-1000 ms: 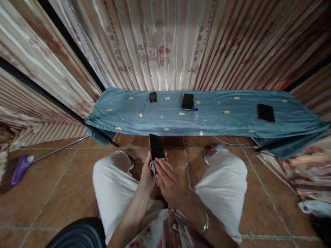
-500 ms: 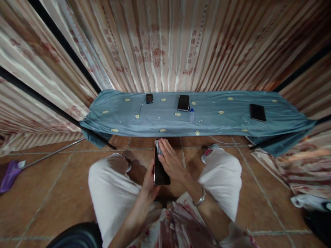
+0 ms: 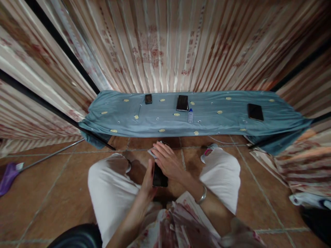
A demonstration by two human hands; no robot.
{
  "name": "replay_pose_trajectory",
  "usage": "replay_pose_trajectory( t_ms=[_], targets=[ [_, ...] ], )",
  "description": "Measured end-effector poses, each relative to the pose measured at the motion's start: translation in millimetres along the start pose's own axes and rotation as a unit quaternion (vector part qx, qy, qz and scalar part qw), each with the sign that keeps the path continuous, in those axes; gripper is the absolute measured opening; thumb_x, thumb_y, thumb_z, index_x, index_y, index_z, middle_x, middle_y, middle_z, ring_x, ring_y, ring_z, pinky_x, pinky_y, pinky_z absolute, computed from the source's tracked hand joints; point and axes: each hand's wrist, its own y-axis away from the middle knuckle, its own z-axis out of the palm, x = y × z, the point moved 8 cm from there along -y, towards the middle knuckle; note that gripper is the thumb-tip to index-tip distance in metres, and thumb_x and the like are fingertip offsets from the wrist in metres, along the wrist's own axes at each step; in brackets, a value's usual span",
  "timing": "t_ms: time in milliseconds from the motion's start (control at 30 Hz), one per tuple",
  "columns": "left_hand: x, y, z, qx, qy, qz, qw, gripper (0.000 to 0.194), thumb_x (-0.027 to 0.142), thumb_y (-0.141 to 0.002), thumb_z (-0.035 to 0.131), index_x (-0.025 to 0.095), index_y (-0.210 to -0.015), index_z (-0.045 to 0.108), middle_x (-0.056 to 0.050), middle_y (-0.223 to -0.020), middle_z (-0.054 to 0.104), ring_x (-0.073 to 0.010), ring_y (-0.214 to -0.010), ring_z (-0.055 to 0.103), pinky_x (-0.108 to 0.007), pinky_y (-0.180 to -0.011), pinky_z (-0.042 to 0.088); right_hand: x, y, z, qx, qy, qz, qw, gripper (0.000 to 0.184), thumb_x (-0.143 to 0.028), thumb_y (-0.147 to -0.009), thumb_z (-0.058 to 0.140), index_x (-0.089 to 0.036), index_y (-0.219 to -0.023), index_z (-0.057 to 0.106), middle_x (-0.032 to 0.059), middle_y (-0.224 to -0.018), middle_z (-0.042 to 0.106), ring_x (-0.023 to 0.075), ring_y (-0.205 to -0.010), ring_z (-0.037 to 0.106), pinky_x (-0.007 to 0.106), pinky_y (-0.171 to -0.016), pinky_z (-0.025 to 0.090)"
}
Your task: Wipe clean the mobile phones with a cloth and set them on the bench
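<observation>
Plain black across the flat, rectangular, glossy-screened phone (image 3: 160,178); pale grey on the small, thin cloth (image 3: 151,153). Dusty teal, dotted with yellow ovals and small whitish marks, over the long draped fabric cover (image 3: 147,121). Striped beige and reddish brown, printed with dark-red motifs, down the pleated fabric curtain (image 3: 170,58). Plain white along the loose cloth trousers (image 3: 113,189).

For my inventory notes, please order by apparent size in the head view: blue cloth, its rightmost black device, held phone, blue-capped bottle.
1. Blue cloth
2. Held phone and rightmost black device, unsure: the phone is nearer and partly covered
3. Blue-capped bottle
</observation>
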Motion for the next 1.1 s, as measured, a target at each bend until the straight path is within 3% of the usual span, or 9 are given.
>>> replay_pose_trajectory(
  t_ms=[100, 233, 400, 467, 567, 767, 900, 1000, 1100],
  targets=[
    [4, 5, 2.5, 0.011, -0.022, 0.005, 1.0, 0.02, 0.033, -0.082, 0.065, 0.018, -0.093, 0.072, -0.005, -0.108, 0.073, -0.0195, -0.122, 0.056, -0.026, -0.097, 0.046, 3, -7, -6, 0.01, 0.007, -0.009, 1.0, 0.04, -0.019, -0.096, 0.041, -0.016, -0.134, 0.05, 0.0128, -0.142, 0.05, 0.0238, -0.14, 0.033, 0.049, -0.114, 0.033],
    [11, 8, 12.1, 0.01, -0.006, -0.003, 1.0, 0.026, 0.038, -0.087, 0.058, 0.017, -0.095, 0.072, -0.007, -0.105, 0.073, -0.0202, -0.119, 0.059, -0.03, -0.1, 0.046, -16, 1, -3, 0.01, -0.012, -0.065, 0.998, 0.036, -0.02, -0.097, 0.039, -0.012, -0.129, 0.054, 0.0119, -0.137, 0.055, 0.023, -0.14, 0.033, 0.045, -0.113, 0.036],
    [10, 12, 12.2, 0.012, -0.032, -0.021, 0.999, 0.027, 0.04, -0.082, 0.063, 0.016, -0.091, 0.071, -0.008, -0.095, 0.074, -0.0247, -0.108, 0.065, -0.035, -0.093, 0.051, -15, -2, -1, -0.003, 0.016, -0.099, 0.995, 0.028, -0.021, -0.096, 0.042, -0.014, -0.117, 0.061, 0.0102, -0.123, 0.064, 0.0225, -0.13, 0.046, 0.045, -0.114, 0.033],
    [6, 15, 12.0, -0.012, -0.076, -0.035, 0.996, 0.029, 0.04, -0.076, 0.07, 0.014, -0.088, 0.072, -0.009, -0.089, 0.075, -0.0276, -0.101, 0.068, -0.036, -0.087, 0.054, -4, -11, -6, 0.002, 0.017, -0.09, 0.996, 0.027, -0.02, -0.096, 0.042, -0.014, -0.112, 0.063, 0.01, -0.119, 0.065, 0.0224, -0.126, 0.048, 0.045, -0.113, 0.032],
    [4, 20, 15.5, -0.06, -0.128, -0.046, 0.989, 0.037, 0.043, -0.069, 0.075, 0.013, -0.089, 0.072, -0.011, -0.086, 0.075, -0.0297, -0.092, 0.07, -0.036, -0.079, 0.056, 12, -24, -15, -0.006, -0.014, -0.063, 0.998, 0.028, -0.022, -0.097, 0.04, -0.014, -0.104, 0.065, 0.0103, -0.11, 0.067, 0.0212, -0.118, 0.053, 0.038, -0.106, 0.04],
    [4, 32, 23.4, -0.106, -0.144, -0.066, 0.982, 0.046, 0.045, -0.068, 0.075, 0.013, -0.102, 0.07, -0.013, -0.087, 0.075, -0.0292, -0.085, 0.071, -0.035, -0.072, 0.055, 39, -30, -19, -0.065, -0.161, 0.037, 0.984, 0.037, -0.029, -0.099, 0.034, -0.017, -0.089, 0.067, 0.0053, -0.089, 0.067, 0.0157, -0.084, 0.061, 0.028, -0.081, 0.045],
    [-3, 40, 21.8, -0.104, -0.158, -0.101, 0.977, 0.052, 0.049, -0.068, 0.074, 0.011, -0.103, 0.069, -0.014, -0.086, 0.075, -0.029, -0.08, 0.071, -0.034, -0.067, 0.055, 60, -26, -10, -0.106, -0.322, 0.126, 0.933, 0.042, -0.044, -0.094, 0.042, -0.016, -0.079, 0.069, 0.0008, -0.071, 0.064, 0.0121, -0.066, 0.054, 0.024, -0.065, 0.04],
    [-4, 44, 21.6, -0.1, -0.159, -0.106, 0.976, 0.054, 0.049, -0.067, 0.074, 0.011, -0.105, 0.067, -0.014, -0.089, 0.075, -0.0281, -0.077, 0.072, -0.033, -0.064, 0.055, 73, -22, -2, -0.131, -0.465, 0.191, 0.854, 0.04, -0.051, -0.084, 0.055, -0.015, -0.077, 0.07, -0.0004, -0.069, 0.065, 0.0119, -0.065, 0.054, 0.024, -0.064, 0.04],
    [0, 46, 22.2, -0.091, -0.142, -0.102, 0.98, 0.056, 0.049, -0.07, 0.072, 0.011, -0.11, 0.064, -0.014, -0.09, 0.075, -0.026, -0.073, 0.071, -0.032, -0.063, 0.055, 85, -12, 3, -0.119, -0.548, 0.273, 0.782, 0.034, -0.05, -0.072, 0.069, -0.015, -0.072, 0.071, -0.0026, -0.064, 0.064, 0.0099, -0.06, 0.053, 0.021, -0.058, 0.037]
  ],
)
